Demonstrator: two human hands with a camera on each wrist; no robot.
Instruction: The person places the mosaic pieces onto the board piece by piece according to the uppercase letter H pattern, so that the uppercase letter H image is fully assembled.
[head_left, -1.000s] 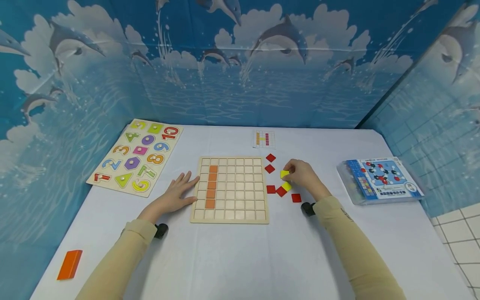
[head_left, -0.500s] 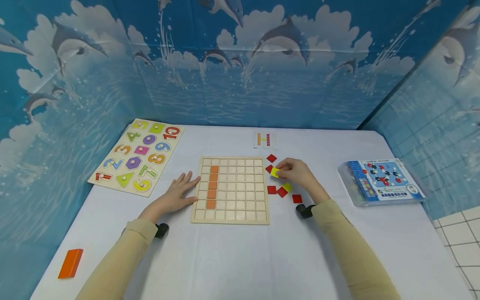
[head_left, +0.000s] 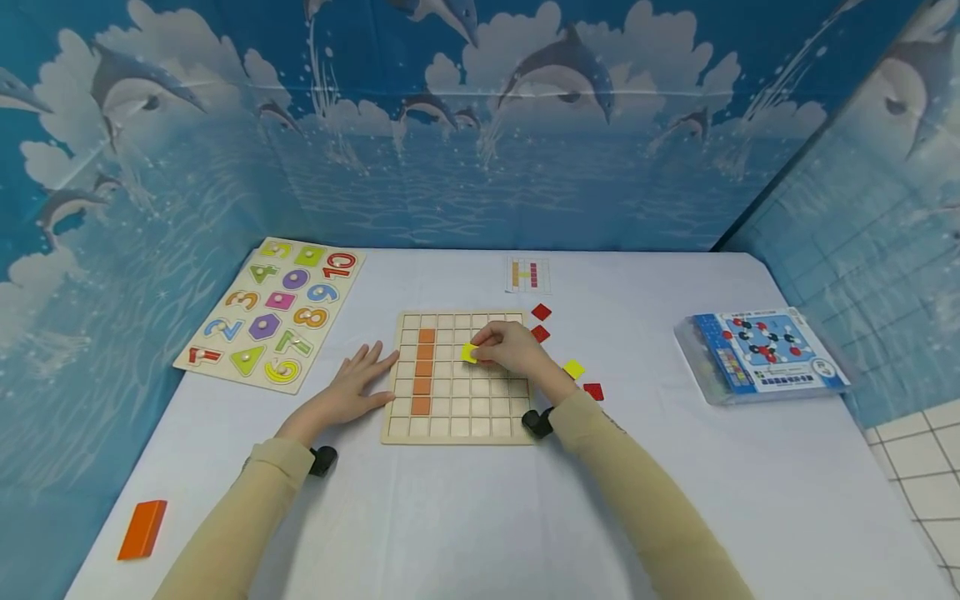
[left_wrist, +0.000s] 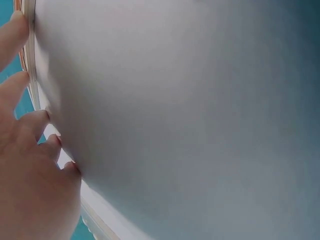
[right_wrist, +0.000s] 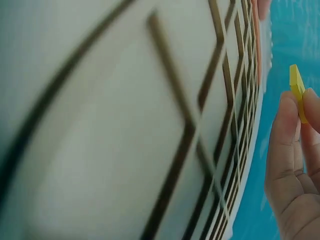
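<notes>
My right hand (head_left: 513,348) pinches a square yellow tile (head_left: 468,353) over the middle of the wooden grid board (head_left: 461,429). In the right wrist view the tile (right_wrist: 297,84) stands on edge between thumb and fingertips, clear of the board. My left hand (head_left: 351,387) has its fingers spread, with thumb and fingertip against the board's left edge, as the left wrist view also shows at the board edge (left_wrist: 31,65). A column of orange tiles (head_left: 423,367) fills cells on the board's left part.
Right of the board lie red tiles (head_left: 542,312) and a second yellow tile (head_left: 573,369); my right wrist hides others. A pattern card (head_left: 528,275) lies behind. A number puzzle (head_left: 281,300) is at left, a plastic box (head_left: 765,354) at right, an orange block (head_left: 142,530) at front left.
My right hand has carried the yellow tile leftward from the loose tiles to over the middle of the board. The left hand has stayed at the board's edge.
</notes>
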